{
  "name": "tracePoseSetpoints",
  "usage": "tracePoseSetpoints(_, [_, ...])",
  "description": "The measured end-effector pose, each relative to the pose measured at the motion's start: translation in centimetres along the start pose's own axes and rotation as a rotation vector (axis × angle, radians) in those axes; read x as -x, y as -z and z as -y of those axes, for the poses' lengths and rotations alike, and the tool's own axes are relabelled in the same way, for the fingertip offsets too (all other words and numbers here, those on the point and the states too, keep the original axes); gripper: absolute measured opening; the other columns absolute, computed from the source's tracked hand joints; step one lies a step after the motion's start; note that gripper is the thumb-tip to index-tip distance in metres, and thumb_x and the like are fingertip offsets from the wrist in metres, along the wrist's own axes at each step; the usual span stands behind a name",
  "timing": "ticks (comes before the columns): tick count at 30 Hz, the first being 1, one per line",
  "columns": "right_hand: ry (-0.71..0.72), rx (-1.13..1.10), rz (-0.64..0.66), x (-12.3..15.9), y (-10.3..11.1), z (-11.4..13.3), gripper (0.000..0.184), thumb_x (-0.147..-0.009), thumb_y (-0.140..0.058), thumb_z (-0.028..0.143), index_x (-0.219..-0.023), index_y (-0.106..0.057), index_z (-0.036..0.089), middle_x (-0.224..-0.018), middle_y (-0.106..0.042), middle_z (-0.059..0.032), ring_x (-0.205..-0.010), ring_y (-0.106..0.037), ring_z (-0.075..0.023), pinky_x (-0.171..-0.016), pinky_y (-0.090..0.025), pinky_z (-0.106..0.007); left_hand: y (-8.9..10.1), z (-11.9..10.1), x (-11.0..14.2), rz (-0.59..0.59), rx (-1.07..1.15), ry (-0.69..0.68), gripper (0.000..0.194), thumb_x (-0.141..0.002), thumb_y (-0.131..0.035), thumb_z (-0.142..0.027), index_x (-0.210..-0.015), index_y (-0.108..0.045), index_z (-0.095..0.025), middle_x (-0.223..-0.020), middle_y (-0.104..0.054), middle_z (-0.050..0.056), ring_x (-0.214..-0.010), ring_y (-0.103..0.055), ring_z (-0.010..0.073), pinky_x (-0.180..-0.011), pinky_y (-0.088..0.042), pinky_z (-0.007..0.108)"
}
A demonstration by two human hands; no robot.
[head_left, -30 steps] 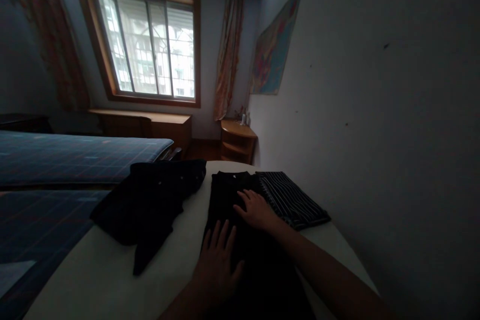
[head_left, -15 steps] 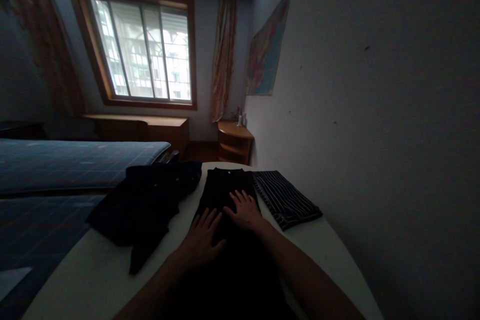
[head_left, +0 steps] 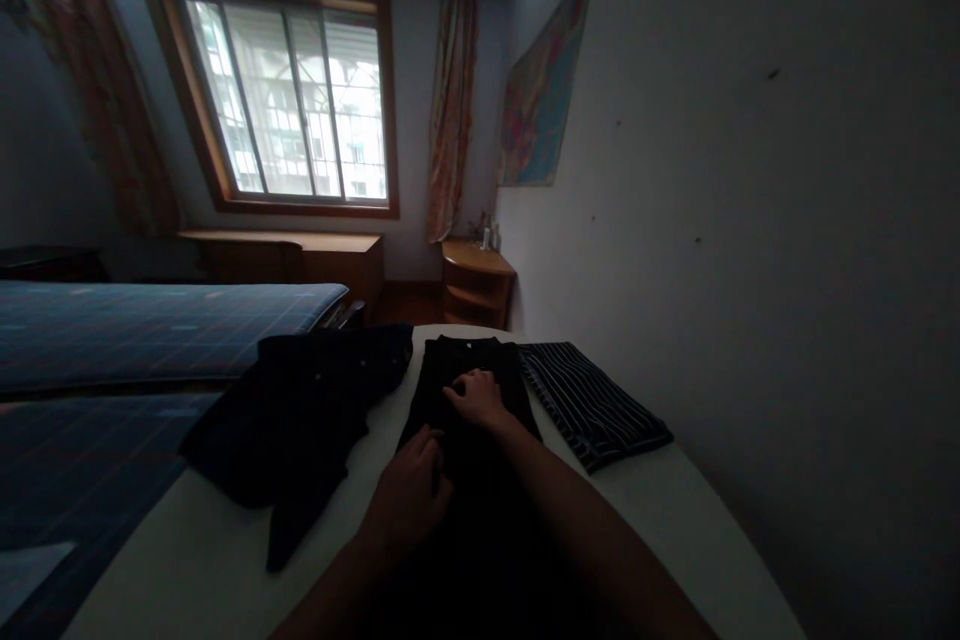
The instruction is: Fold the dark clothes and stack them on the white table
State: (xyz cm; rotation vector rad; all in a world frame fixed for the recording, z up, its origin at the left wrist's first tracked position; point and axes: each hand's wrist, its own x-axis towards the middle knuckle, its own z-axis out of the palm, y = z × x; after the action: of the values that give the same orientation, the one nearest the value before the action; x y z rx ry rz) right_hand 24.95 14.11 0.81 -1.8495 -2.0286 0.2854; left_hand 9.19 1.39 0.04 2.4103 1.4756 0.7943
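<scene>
Black trousers (head_left: 457,357) lie lengthwise on a round pale table, with the waistband and a small light spot at the far end. My right hand (head_left: 480,398) is on their upper part, its fingers curled in against the cloth. Lower and to the left, my left hand (head_left: 411,480) also has bent fingers, closed at the left side of the trousers. The near part of the cloth is too dark to make out. A dark garment with small buttons (head_left: 292,420) lies to the left. On the right is a folded black-and-white striped garment (head_left: 596,400).
The round table (head_left: 720,530) curves around in front of me. A bed with a blue plaid mattress (head_left: 150,330) stands at the left. Beyond are a wooden desk (head_left: 337,245), a corner shelf (head_left: 480,260) and a window (head_left: 300,110). A wall with a map (head_left: 547,80) runs along the right.
Both hands have gone from lying flat with fingers spread to fingers curled in on the black trousers. The view has shifted slightly, so things sit a little further right.
</scene>
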Motion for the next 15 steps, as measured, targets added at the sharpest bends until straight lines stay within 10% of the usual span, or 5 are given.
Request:
tracePoseSetpoints(11, [0.119, -0.261, 0.04, 0.8, -0.2, -0.7, 0.025, -0.098, -0.049, 0.039, -0.112, -0.061, 0.023, -0.109, -0.071, -0.0011, -0.108, -0.062, -0.0155, -0.103, -0.034, -0.034, 0.1, -0.1, -0.2, -0.097, 0.107, 0.028, 0.021, -0.084, -0.039, -0.008, -0.097, -0.049, -0.02, -0.13, -0.058, 0.014, -0.116, -0.059, 0.0248, -0.099, -0.048, 0.043])
tracePoseSetpoints(15, [0.197, -0.47, 0.092, 1.2, 0.5, -1.5, 0.049, -0.089, -0.063, 0.034, -0.133, -0.047, 0.022, -0.096, -0.073, 0.0, -0.1, -0.065, -0.0163, -0.097, -0.04, -0.034, 0.2, -0.1, -0.2, -0.116, 0.11, 0.04, 0.019, -0.085, -0.038, -0.008, -0.096, -0.047, -0.021, -0.131, -0.057, 0.014, -0.117, -0.059, 0.0253, -0.099, -0.048, 0.045])
